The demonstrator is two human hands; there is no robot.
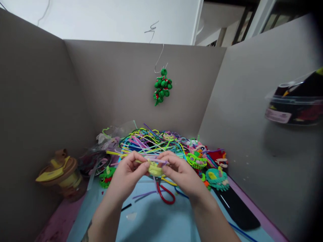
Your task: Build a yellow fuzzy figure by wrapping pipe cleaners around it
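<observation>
A pale yellow coil of pipe cleaner (155, 169) is held up between my two hands over the blue work surface. The thumb and fingers of my left hand (131, 169) pinch its left side. On its right side, my right hand (176, 168) grips it together with a lilac pipe cleaner (156, 160) that runs across the top of the coil. Both hands' fingertips partly hide the piece. Just below lie scissors with red handles (166, 195), their blades hidden behind the hands and the coil. Cut purple pipe cleaner pieces (144, 195) rest beside them.
Behind the hands is a heap of colourful pipe cleaners (148, 143). Finished fuzzy figures, including a turquoise one (217, 178), sit at right near a black phone-like slab (237, 208). A brown container (65, 174) stands left. Green pipe-cleaner ornament (163, 87) hangs on the grey partition.
</observation>
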